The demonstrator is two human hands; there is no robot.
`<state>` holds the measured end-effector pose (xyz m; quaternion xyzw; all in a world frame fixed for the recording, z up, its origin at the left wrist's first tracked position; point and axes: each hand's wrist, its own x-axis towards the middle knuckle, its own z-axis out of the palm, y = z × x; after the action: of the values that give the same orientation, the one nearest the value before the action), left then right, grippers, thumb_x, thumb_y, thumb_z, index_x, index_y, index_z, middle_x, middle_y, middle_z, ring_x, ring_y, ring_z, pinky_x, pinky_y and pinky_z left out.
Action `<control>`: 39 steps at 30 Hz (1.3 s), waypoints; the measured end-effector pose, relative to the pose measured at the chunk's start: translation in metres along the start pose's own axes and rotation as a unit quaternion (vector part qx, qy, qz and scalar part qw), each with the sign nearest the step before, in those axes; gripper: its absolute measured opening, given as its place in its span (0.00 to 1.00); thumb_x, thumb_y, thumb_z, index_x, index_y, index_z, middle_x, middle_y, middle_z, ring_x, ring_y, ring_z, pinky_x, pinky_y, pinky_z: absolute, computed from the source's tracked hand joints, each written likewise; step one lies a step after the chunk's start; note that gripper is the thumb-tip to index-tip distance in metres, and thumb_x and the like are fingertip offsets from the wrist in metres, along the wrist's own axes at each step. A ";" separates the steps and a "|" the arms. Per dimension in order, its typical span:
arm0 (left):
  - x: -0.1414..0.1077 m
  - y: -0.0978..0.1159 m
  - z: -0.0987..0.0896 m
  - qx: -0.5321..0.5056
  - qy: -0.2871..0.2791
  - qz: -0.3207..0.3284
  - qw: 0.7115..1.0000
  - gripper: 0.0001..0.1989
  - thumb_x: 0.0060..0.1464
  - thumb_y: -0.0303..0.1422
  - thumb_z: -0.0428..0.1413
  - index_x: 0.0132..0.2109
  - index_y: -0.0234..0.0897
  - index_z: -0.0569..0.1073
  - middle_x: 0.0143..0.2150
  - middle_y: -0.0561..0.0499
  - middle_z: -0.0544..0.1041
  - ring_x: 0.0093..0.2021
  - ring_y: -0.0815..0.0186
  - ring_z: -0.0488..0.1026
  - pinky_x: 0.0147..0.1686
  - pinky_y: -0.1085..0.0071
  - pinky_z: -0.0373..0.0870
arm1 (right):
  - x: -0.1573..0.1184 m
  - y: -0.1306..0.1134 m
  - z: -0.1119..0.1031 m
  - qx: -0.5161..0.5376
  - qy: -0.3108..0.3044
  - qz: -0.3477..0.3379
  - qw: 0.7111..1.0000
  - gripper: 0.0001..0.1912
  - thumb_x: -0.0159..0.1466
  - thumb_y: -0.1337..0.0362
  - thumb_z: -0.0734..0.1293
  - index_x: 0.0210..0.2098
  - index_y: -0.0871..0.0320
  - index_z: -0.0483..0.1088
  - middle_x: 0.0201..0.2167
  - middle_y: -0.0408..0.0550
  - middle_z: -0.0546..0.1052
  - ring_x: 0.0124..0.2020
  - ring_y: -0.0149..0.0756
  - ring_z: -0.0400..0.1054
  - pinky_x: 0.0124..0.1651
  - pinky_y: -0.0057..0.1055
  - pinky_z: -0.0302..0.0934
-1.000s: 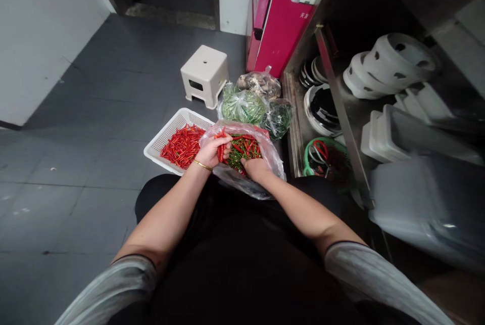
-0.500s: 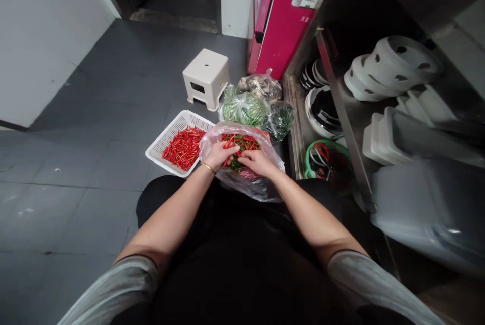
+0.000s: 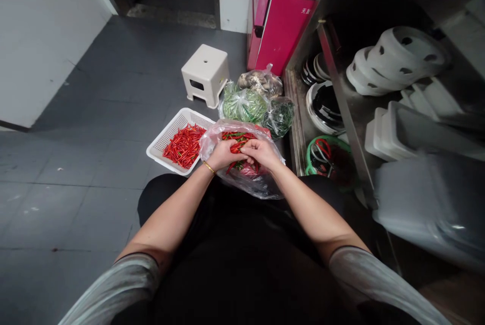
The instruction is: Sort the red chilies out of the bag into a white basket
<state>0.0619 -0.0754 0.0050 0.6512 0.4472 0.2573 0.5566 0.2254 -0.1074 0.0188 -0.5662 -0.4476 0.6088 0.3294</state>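
An open clear plastic bag (image 3: pixel 261 188) of red chili peppers with green stems lies in front of my knees. Over its mouth my left hand (image 3: pixel 223 155), with a gold bracelet at the wrist, is closed around a few red chili peppers (image 3: pixel 237 147). My right hand (image 3: pixel 262 153) meets it there, thumb and forefinger pinched at the end of a chili pepper; its other fingers are curled under. Left of the bag, a white perforated basket (image 3: pixel 154 152) holds a heap of red chili peppers (image 3: pixel 184 147) that look stemless, apart from small green bits.
Beyond the bag lie tied bags of green vegetables (image 3: pixel 244 106) and a bag of brownish pieces (image 3: pixel 259 82). A white stool (image 3: pixel 205 75) stands behind the basket. On the right, a metal shelf (image 3: pixel 346 118) carries white containers, with a green basket (image 3: pixel 311 155) below.
My hands have come closer together, and the right one has moved slightly up to the peppers in my left. The view has shifted a little.
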 end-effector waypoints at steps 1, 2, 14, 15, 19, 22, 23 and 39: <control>-0.001 0.000 0.000 0.032 0.005 0.010 0.999 0.19 0.33 0.36 0.68 0.25 0.36 0.65 0.21 0.58 0.63 0.24 0.72 0.58 0.25 0.75 0.50 | -0.001 0.002 0.001 0.011 -0.007 0.018 1.000 0.17 0.49 0.53 0.73 0.27 0.58 0.66 0.14 0.37 0.70 0.13 0.25 0.61 0.16 0.20 0.54; -0.001 0.001 0.001 0.059 0.007 0.018 0.998 0.20 0.32 0.35 0.69 0.25 0.37 0.64 0.22 0.59 0.62 0.24 0.71 0.57 0.25 0.74 0.50 | -0.001 0.004 0.003 0.020 -0.015 0.035 0.999 0.17 0.48 0.54 0.74 0.26 0.58 0.66 0.13 0.37 0.70 0.13 0.25 0.61 0.15 0.20 0.53; -0.013 0.016 -0.005 -0.201 -0.130 -0.085 0.967 0.21 0.40 0.41 0.67 0.36 0.36 0.68 0.22 0.58 0.66 0.19 0.75 0.59 0.19 0.77 0.53 | -0.008 0.002 -0.003 -0.014 0.039 -0.093 0.995 0.12 0.56 0.54 0.66 0.26 0.55 0.64 0.15 0.37 0.67 0.16 0.29 0.60 0.21 0.27 0.57; -0.014 0.016 -0.005 -0.246 -0.137 -0.111 0.953 0.21 0.41 0.42 0.66 0.36 0.36 0.67 0.21 0.59 0.66 0.16 0.76 0.57 0.17 0.77 0.50 | -0.010 0.001 -0.003 -0.080 0.066 -0.127 0.987 0.12 0.58 0.54 0.65 0.26 0.55 0.65 0.17 0.40 0.69 0.19 0.31 0.63 0.25 0.28 0.60; -0.013 0.015 -0.006 -0.342 -0.109 -0.174 0.917 0.21 0.39 0.39 0.68 0.30 0.35 0.65 0.19 0.58 0.65 0.13 0.79 0.56 0.12 0.80 0.47 | -0.010 -0.002 -0.007 -0.344 0.127 -0.227 0.902 0.14 0.66 0.56 0.60 0.30 0.57 0.70 0.32 0.50 0.74 0.39 0.38 0.68 0.45 0.33 0.63; -0.006 0.012 -0.015 -0.363 -0.024 -0.207 0.908 0.19 0.37 0.35 0.68 0.27 0.34 0.65 0.17 0.58 0.64 0.13 0.79 0.57 0.11 0.81 0.47 | 0.002 -0.003 -0.011 -0.456 0.097 -0.207 0.860 0.16 0.69 0.59 0.57 0.38 0.58 0.73 0.39 0.53 0.75 0.45 0.40 0.68 0.52 0.34 0.60; -0.004 0.011 -0.019 -0.373 0.011 -0.207 0.905 0.17 0.37 0.34 0.68 0.27 0.33 0.66 0.16 0.58 0.64 0.13 0.79 0.57 0.11 0.81 0.47 | 0.007 -0.003 -0.011 -0.485 0.094 -0.190 0.848 0.16 0.70 0.59 0.56 0.41 0.58 0.73 0.42 0.53 0.75 0.47 0.40 0.67 0.53 0.34 0.59; 0.000 -0.008 0.006 -0.424 0.066 -0.226 0.874 0.15 0.42 0.32 0.67 0.31 0.32 0.68 0.20 0.53 0.72 0.19 0.70 0.70 0.21 0.74 0.68 | 0.005 0.007 -0.005 -0.228 0.122 -0.030 0.965 0.12 0.64 0.57 0.61 0.31 0.57 0.70 0.23 0.44 0.75 0.22 0.33 0.70 0.26 0.28 0.65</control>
<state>0.0645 -0.0781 -0.0045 0.2155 0.4655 0.3318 0.7917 0.2301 -0.1045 0.0101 -0.6824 -0.5482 0.4067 0.2616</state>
